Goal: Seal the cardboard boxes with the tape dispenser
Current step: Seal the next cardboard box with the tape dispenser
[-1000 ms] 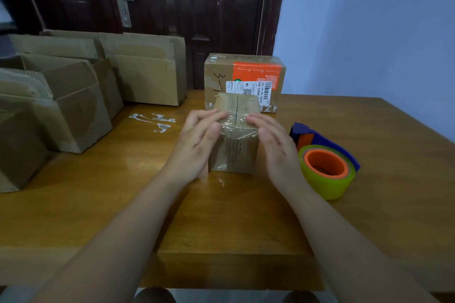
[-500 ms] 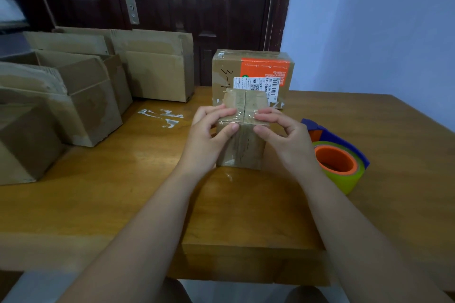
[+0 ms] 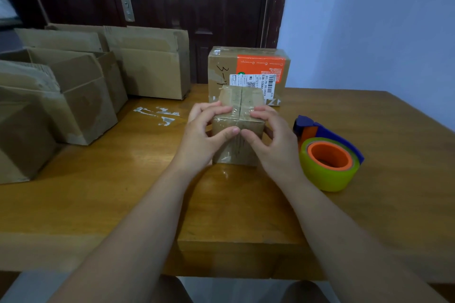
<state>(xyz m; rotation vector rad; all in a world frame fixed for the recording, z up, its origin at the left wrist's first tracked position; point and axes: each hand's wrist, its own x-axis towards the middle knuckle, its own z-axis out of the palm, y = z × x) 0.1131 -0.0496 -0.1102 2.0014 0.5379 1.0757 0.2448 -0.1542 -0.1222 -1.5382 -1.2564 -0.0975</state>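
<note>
Now the left hand (image 3: 202, 135) and right hand (image 3: 275, 145) are each curling a grip round the small brown cardboard box (image 3: 242, 99) standing on the wooden surface (image 3: 123, 179), thumbs pressing its clear tape (image 3: 236, 115) flat, ideally smoothing outward from the seam.

small box (image 3: 242, 103) mid-table (image 3: 98, 192), labelled box (image 3: 248, 69) behind, tape dispenser (image 3: 328, 157) right, open boxes (image 3: 81, 96) left

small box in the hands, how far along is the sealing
Done: clear tape crosses the small box top and runs down its front. In hand: left hand and right hand grip it, thumbs pressing the tape flat. Left: open boxes at far left are unsealed; the tape dispenser lies idle.
</note>
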